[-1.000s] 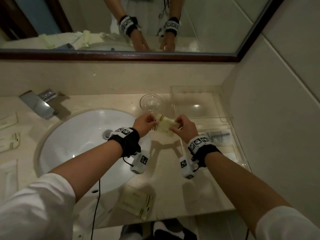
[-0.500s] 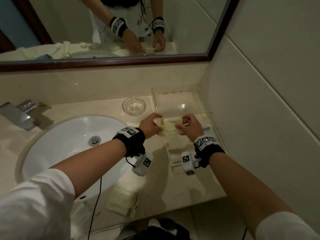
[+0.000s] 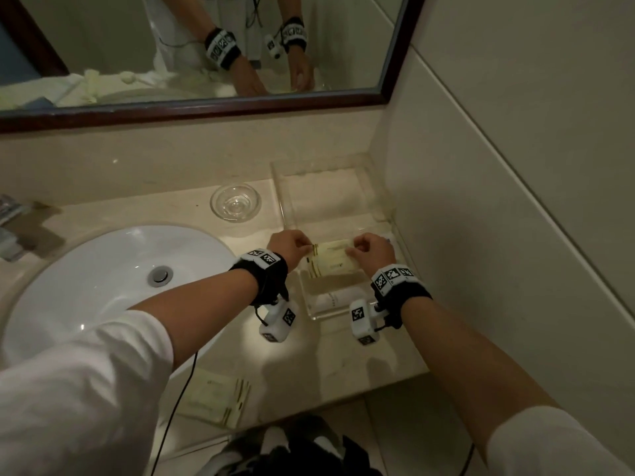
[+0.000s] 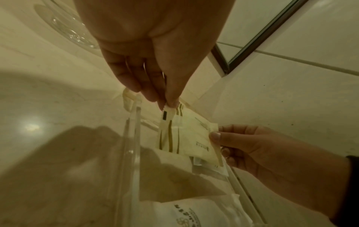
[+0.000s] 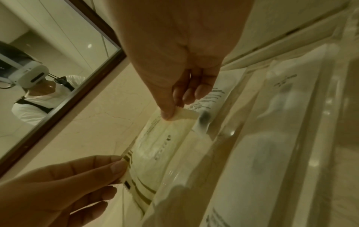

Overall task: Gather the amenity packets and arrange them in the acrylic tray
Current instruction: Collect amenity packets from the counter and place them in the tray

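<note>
**Amenity packet over tray, held end to end**

Cream flat paper amenity packet (image 3: 331,261) — long axis left-right, left hand (image 3: 287,247) and right hand (image 3: 372,250) each pinching one end. It hangs just above the clear acrylic tray (image 3: 311,312), near compartment, other packets below — straight down next.

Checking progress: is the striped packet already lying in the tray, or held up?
Held up. The left hand and right hand pinch the striped packet by its ends, upright above the acrylic tray.
</note>
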### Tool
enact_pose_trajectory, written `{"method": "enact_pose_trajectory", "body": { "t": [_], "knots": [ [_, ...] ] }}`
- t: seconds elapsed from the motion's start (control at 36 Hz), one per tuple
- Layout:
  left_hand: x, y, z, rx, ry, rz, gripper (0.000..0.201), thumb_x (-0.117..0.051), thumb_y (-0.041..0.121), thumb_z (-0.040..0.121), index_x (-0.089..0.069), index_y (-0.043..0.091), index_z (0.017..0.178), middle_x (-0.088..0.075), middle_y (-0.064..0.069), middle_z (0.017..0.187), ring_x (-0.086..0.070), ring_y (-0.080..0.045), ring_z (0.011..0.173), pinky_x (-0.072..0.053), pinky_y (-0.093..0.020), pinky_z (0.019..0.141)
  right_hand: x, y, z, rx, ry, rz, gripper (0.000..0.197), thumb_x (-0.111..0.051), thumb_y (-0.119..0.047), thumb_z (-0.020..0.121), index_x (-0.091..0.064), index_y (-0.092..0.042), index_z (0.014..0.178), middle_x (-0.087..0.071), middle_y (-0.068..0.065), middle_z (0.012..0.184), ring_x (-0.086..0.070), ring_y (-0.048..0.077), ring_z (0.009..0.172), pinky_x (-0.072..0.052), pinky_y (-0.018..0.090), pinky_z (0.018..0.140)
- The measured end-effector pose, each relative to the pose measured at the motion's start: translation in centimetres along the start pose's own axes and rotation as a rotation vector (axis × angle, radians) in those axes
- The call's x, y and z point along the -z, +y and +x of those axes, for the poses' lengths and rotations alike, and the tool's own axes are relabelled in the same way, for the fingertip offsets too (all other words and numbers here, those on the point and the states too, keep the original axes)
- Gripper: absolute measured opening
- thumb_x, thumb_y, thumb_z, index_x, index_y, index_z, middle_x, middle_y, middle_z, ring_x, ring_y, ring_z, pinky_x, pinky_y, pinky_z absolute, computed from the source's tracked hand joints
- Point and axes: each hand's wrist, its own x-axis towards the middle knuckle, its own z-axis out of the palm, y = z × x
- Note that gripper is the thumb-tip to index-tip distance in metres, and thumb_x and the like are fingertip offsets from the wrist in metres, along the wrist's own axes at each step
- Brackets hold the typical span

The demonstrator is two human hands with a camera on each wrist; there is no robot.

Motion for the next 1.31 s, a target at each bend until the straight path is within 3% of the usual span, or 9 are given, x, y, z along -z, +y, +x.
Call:
{"method": "enact_pose_trajectory", "body": {
  "t": [0.17, 0.33, 0.42, 0.5, 0.61, 1.06, 1.31],
  "knots": [
    [-0.3, 0.1, 0.9, 0.021, 0.015, 0.072, 0.014, -0.064, 0.023, 0.087, -0.07, 0.015, 0.096, -0.07, -0.005, 0.101, -0.064, -0.02, 0.094, -0.042, -0.023, 0.074, -0.5, -0.5, 0.4, 0.024, -0.002, -0.066, 0.01, -0.07, -0.017, 0.082, -0.066, -0.012, 0.089, -0.066, 0.002, 0.088, -0.058, 0.014, 0.083, -0.052, 0.03, 0.084],
    [-0.1, -0.3, 1.4, 0.015, 0.001, 0.205, 0.017, -0.058, 0.018, 0.089, -0.07, 0.011, 0.098, -0.069, -0.01, 0.105, -0.062, -0.026, 0.099, -0.047, -0.028, 0.08, -1.2, -1.0, 0.7, 0.065, -0.026, -0.224, 0.007, -0.07, -0.022, 0.082, -0.068, -0.016, 0.084, -0.068, 0.0, 0.085, -0.062, 0.015, 0.081, -0.054, 0.029, 0.078],
    [-0.1, -0.3, 1.6, -0.002, -0.019, 0.292, 0.02, -0.054, 0.017, 0.09, -0.07, 0.014, 0.101, -0.067, -0.008, 0.11, -0.061, -0.026, 0.102, -0.051, -0.033, 0.086, -1.7, -1.1, 1.0, 0.086, -0.003, -0.322, 0.007, -0.069, -0.026, 0.081, -0.07, -0.021, 0.085, -0.069, 0.003, 0.089, -0.059, 0.021, 0.096, -0.051, 0.036, 0.09],
    [-0.2, -0.3, 1.6, -0.05, -0.026, 0.416, 0.021, -0.053, 0.018, 0.091, -0.07, 0.017, 0.103, -0.061, -0.009, 0.114, -0.059, -0.029, 0.104, -0.051, -0.037, 0.088, -1.7, -1.3, 1.1, 0.109, 0.007, -0.444, 0.012, -0.065, -0.029, 0.084, -0.072, -0.022, 0.092, -0.067, 0.005, 0.098, -0.048, 0.024, 0.108, -0.041, 0.035, 0.097],
    [-0.4, -0.4, 1.7, -0.093, -0.03, 0.514, 0.018, -0.055, 0.017, 0.09, -0.07, 0.017, 0.101, -0.052, -0.01, 0.115, -0.058, -0.031, 0.101, -0.049, -0.038, 0.083, -1.8, -1.4, 1.4, 0.16, -0.014, -0.553, 0.016, -0.063, -0.031, 0.086, -0.073, -0.022, 0.093, -0.068, 0.002, 0.096, -0.047, 0.024, 0.108, -0.036, 0.035, 0.093],
    [-0.9, -0.5, 2.6, -0.106, -0.038, 0.612, 0.018, -0.052, 0.016, 0.09, -0.066, 0.012, 0.099, -0.05, -0.01, 0.114, -0.06, -0.033, 0.093, -0.047, -0.037, 0.076, -2.3, -0.7, 2.2, 0.24, 0.004, -0.681, 0.013, -0.061, -0.033, 0.084, -0.07, -0.024, 0.081, -0.064, -0.001, 0.096, -0.046, 0.022, 0.102, -0.038, 0.034, 0.091],
    [-0.6, -0.3, 3.0, -0.091, -0.092, 0.594, 0.016, -0.057, 0.018, 0.086, -0.065, 0.011, 0.099, -0.048, -0.009, 0.115, -0.06, -0.031, 0.094, -0.049, -0.039, 0.077, -2.6, -0.3, 2.9, 0.214, -0.012, -0.658, 0.011, -0.065, -0.033, 0.079, -0.068, -0.025, 0.072, -0.062, -0.005, 0.088, -0.047, 0.021, 0.099, -0.038, 0.033, 0.087]
  ]
}}
